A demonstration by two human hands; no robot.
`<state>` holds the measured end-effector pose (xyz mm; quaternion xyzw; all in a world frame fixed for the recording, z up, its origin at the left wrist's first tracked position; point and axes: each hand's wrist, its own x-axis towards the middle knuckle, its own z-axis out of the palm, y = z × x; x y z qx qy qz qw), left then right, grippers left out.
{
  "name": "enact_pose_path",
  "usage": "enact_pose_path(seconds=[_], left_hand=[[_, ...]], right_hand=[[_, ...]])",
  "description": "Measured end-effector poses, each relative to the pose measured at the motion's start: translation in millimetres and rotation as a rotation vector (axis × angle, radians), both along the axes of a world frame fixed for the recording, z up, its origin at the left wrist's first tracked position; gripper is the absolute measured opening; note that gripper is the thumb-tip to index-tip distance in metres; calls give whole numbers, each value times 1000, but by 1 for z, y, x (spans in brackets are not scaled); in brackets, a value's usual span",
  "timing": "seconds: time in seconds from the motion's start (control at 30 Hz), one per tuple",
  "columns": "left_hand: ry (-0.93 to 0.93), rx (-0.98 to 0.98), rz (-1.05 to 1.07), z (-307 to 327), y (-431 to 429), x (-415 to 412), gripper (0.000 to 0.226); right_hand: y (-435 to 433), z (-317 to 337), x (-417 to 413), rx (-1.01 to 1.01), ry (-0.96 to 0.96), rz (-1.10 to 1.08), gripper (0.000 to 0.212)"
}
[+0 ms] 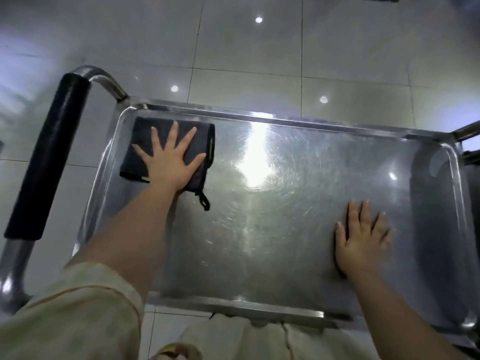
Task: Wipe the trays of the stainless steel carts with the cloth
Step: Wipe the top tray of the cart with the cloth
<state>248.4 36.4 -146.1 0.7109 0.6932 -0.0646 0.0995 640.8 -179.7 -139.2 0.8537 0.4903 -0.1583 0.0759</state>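
- While the left hand [170, 158] presses flat on the folded dark cloth [166, 149], fingers spread wide and straight, nothing is pinched: palm pressure alone holds the cloth down.
- Cloth lies in the far left corner of the cart's top tray [298, 120], just beside the rim; its hanging loop [204, 200] trails toward the near side.
- Right hand [362, 236] rests bare on the tray's near right part, fingers straight and slightly parted, apparently steadying the cart.
- Black-padded push handle [49, 157] stands off the tray's left end; tiled floor [259, 48] beyond.
- Step in hand, as I read it: wiping the top tray, with the cloth at a corner, either the start or the turn of a pass.
- Tray surface shows swirl marks under glare; cannot tell which parts are wiped.
- Next move likely calls for sliding the cloth along the far rim toward the right, keeping the palm flat so the folds don't bunch, and lifting the right hand clear when the cloth arrives.
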Motion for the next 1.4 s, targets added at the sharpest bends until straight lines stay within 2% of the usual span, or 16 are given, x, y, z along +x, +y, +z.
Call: enact_pose_path(seconds=[0.13, 0.23, 0.37, 0.43, 0.53, 0.7, 0.97, 1.1, 1.23, 1.4], left_hand=[[23, -9, 81, 1, -8, -52, 73], [35, -17, 81, 6, -12, -61, 74], [33, -34, 92, 11, -14, -58, 74], [35, -38, 88, 10, -13, -59, 73], [26, -36, 105, 8, -16, -55, 74], [-31, -6, 191, 3, -45, 1, 74], [-93, -11, -46, -3, -73, 205, 77], [-112, -21, -137, 1, -61, 268, 75], [-95, -19, -189, 0, -58, 275, 76], [-81, 10, -142, -2, -66, 199, 78]], right_hand=[[1, -4, -3, -21, -44, 16, 67], [3, -1, -7, -48, -40, 15, 63], [6, 7, -26, 65, 102, 241, 67], [5, 3, -34, 47, 95, 343, 68], [3, -3, -34, 48, 60, 351, 66], [2, -7, -34, 80, 53, 356, 64], [-2, -13, -26, 108, 56, 359, 64], [-3, -16, -20, 164, 83, 349, 67], [-3, -16, -15, 190, 95, 339, 69], [-3, -13, -18, 141, 86, 338, 70]])
